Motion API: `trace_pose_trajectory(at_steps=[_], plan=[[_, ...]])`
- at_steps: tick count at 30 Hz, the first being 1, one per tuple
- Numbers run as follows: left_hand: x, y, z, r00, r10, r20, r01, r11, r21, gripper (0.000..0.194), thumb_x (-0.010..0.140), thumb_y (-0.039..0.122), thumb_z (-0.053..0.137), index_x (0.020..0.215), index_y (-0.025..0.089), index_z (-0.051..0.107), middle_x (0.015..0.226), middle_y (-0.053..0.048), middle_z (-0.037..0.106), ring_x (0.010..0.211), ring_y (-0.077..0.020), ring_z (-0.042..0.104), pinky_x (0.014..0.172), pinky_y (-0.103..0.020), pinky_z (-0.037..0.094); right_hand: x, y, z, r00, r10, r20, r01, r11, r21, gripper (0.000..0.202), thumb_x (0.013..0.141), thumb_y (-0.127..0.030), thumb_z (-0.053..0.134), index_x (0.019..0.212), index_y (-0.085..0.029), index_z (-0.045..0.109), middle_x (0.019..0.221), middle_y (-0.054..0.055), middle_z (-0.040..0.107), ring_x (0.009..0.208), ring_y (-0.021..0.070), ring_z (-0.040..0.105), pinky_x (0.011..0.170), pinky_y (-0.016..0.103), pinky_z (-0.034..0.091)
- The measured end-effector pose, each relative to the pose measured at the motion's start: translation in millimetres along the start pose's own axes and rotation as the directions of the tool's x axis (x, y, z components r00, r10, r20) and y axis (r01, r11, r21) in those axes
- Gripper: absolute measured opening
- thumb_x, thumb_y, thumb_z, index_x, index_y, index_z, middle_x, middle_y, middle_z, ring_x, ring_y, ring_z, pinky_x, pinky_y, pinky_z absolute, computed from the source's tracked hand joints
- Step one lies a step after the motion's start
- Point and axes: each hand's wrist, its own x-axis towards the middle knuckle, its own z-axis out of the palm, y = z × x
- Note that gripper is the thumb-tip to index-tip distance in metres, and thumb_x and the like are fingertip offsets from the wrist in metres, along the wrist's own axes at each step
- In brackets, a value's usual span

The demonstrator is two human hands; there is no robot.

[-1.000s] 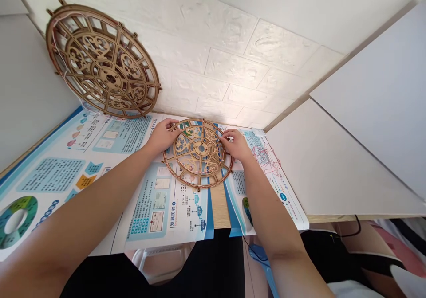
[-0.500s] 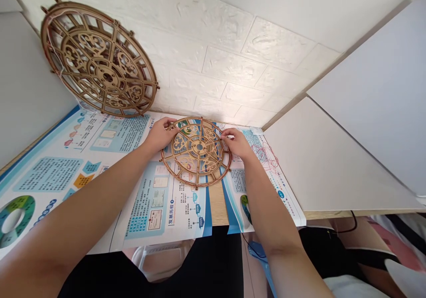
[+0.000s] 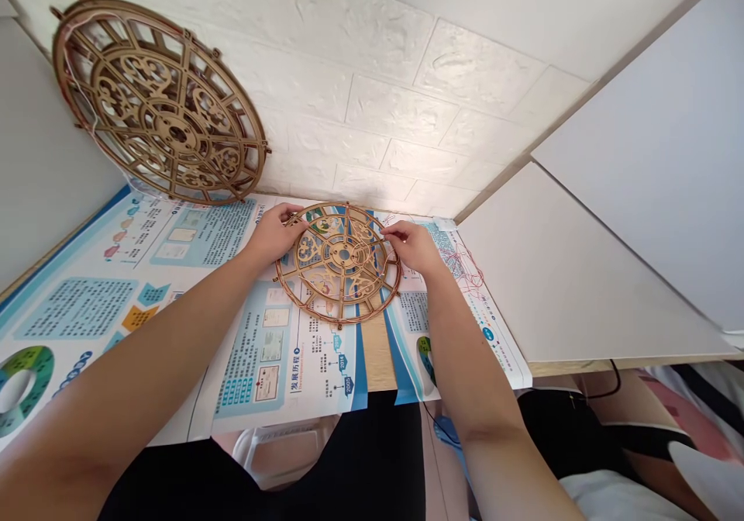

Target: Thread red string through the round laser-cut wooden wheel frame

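A round wooden openwork wheel (image 3: pixel 339 279) with scroll cut-outs lies flat on printed poster sheets, thin wire strung along its ring and spokes. At its upper left, my left hand (image 3: pixel 275 234) is closed on the rim, thumb on top. On the opposite side, my right hand (image 3: pixel 414 246) pinches a thin wire between thumb and fingertips, just over the wheel's upper right edge. The pinched stretch is mostly hidden by the fingers. Right of that hand, a loose tangle of red and pale wire (image 3: pixel 466 271) spreads over the poster.
A bigger wooden wheel (image 3: pixel 177 129), also wired, leans against the white brick-patterned wall (image 3: pixel 302 63) at the back left. White panels (image 3: pixel 587 273) stand along the right side. Poster sheets (image 3: pixel 198 296) cover the table. Below its edge is a clear plastic container (image 3: pixel 279 459).
The view has shifted slightly, moving everything a little left. My right fingertips have moved slightly inward over the wheel's rim. My left hand keeps its hold.
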Motion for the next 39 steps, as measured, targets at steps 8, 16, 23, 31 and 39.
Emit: trace_pose_trajectory(at_steps=[8, 16, 23, 31, 39], plan=[[2.3, -4.1, 0.5, 0.999, 0.031, -0.011, -0.03, 0.999, 0.023, 0.038, 0.077, 0.035, 0.076, 0.112, 0.021, 0.068, 0.11, -0.007, 0.072, 0.101, -0.0257, 0.067, 0.085, -0.035, 0.054, -0.5, -3.0, 5.5, 0.998, -0.033, 0.047, 0.036, 0.996, -0.077, 0.02, 0.085, -0.018, 0.061, 0.092, -0.021, 0.08, 0.096, 0.005, 0.075, 0.085, 0.0217, 0.066, 0.086, 0.039, 0.053], [6.3, -10.7, 0.0, 0.998, 0.065, -0.007, -0.065, 0.998, 0.018, 0.04, 0.077, 0.037, 0.077, 0.113, 0.021, 0.069, 0.112, -0.008, 0.071, 0.104, -0.0268, 0.066, 0.088, -0.037, 0.055, 0.9, -0.8, 9.0, 0.999, -0.04, 0.028, 0.042, 0.997, -0.068, 0.019, 0.084, -0.018, 0.062, 0.092, -0.022, 0.079, 0.096, 0.005, 0.074, 0.084, 0.0215, 0.065, 0.086, 0.039, 0.053], [4.6, -7.7, 0.2, 0.999, 0.035, -0.011, -0.035, 0.999, 0.006, 0.038, 0.076, 0.034, 0.077, 0.111, 0.022, 0.068, 0.113, -0.007, 0.071, 0.103, -0.0264, 0.067, 0.089, -0.037, 0.055, 1.9, 2.5, 10.7, 0.999, -0.037, 0.011, 0.037, 0.999, -0.036, 0.015, 0.084, -0.019, 0.064, 0.09, -0.022, 0.078, 0.091, 0.004, 0.068, 0.08, 0.0194, 0.061, 0.083, 0.036, 0.052], [1.5, -2.9, 0.0, 1.0, 0.028, -0.007, -0.028, 1.0, 0.009, 0.037, 0.077, 0.033, 0.076, 0.112, 0.021, 0.068, 0.11, -0.008, 0.072, 0.1, -0.0266, 0.068, 0.088, -0.038, 0.055, 1.9, 1.7, 10.5, 1.0, -0.022, 0.017, 0.022, 0.999, -0.024, 0.013, 0.083, -0.02, 0.065, 0.087, -0.022, 0.077, 0.089, 0.003, 0.066, 0.078, 0.0189, 0.059, 0.082, 0.036, 0.051], [4.2, -6.3, 0.3, 0.999, 0.042, 0.003, -0.042, 0.999, 0.017, 0.037, 0.079, 0.033, 0.075, 0.114, 0.021, 0.068, 0.112, -0.007, 0.072, 0.103, -0.0258, 0.068, 0.091, -0.037, 0.055, 0.9, 1.9, 7.8, 0.996, -0.056, 0.068, 0.059, 0.997, -0.048, 0.023, 0.085, -0.016, 0.06, 0.092, -0.022, 0.082, 0.094, 0.005, 0.068, 0.082, 0.0199, 0.062, 0.085, 0.037, 0.051]])
